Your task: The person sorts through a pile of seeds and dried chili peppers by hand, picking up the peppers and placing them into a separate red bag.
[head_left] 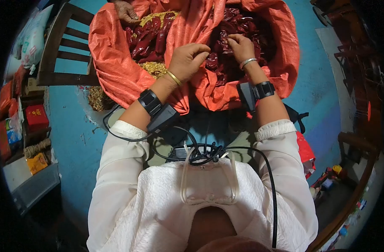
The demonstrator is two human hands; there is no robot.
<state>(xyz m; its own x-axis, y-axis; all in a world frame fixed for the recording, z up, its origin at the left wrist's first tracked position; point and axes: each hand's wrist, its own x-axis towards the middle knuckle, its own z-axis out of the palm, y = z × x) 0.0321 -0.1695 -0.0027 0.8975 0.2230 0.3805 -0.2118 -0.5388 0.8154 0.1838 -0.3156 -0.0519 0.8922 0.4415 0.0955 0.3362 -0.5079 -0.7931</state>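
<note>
Two orange-red woven sacks stand with their mouths wide in front of me. The right sack (pixel 286 46) holds glossy dark red dried chilies (pixel 211 61). In the left sack (pixel 103 46), more red chilies (pixel 146 44) lie among yellow bits (pixel 153 68) that look like stems or seeds. My left hand (pixel 188 61), with a gold bangle, is above the folded rims between the sacks, thumb and fingers pinched together. Over the right sack's chilies, my right hand (pixel 242 47), with a silver bangle, is also closed in a pinch. Whatever either hand holds is too small to make out.
Another person's hand (pixel 125 11) reaches into the left sack's far side. A wooden chair (pixel 68 44) is at the left, with a pile of brown stems (pixel 100 99) on the blue floor (pixel 74 126). Black cables (pixel 208 153) run across my lap.
</note>
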